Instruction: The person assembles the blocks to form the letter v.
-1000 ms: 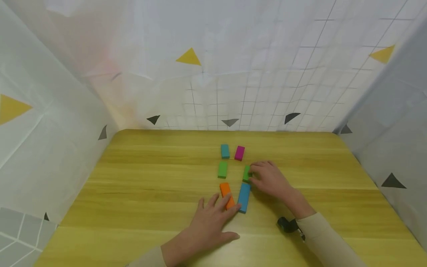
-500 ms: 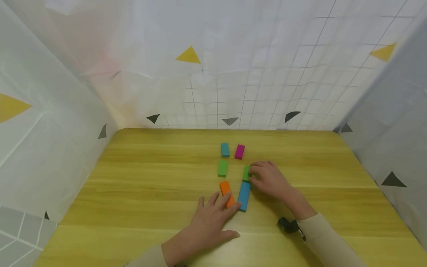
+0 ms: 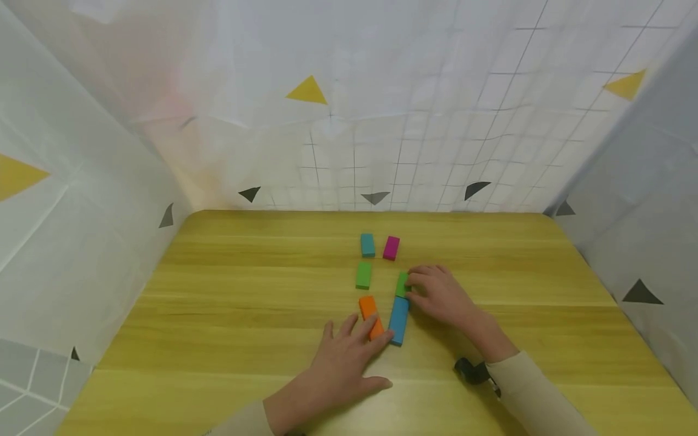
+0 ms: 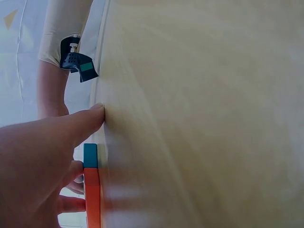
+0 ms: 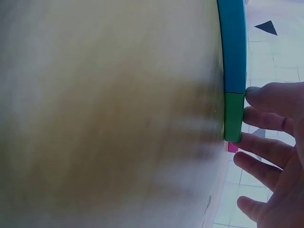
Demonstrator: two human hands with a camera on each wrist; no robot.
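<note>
The left hand [image 3: 346,369] lies with fingers spread, its fingertips on the orange block [image 3: 367,306] and the near end of the blue block [image 3: 400,318]. In the left wrist view its thumb stands apart from the orange block [image 4: 92,194]. At the green block [image 3: 402,284] on the right is the right hand [image 3: 442,293], its fingers bent in the head view. The right wrist view shows thumb and fingertips touching the upper edge of this green block [image 5: 233,116], whose end meets the blue block [image 5: 232,47]. The other fingers are spread.
Another green block [image 3: 363,275] lies beyond the orange one. Farther back are a teal block [image 3: 368,245] and a magenta block [image 3: 391,248]. A black device [image 3: 471,370] sits at the right wrist. White sheets [image 3: 218,151] enclose the wooden table [image 3: 245,272].
The right green block has shifted slightly toward the person, closing the narrow gap to the blue block, with the right hand moving along. The left hand has stayed almost still.
</note>
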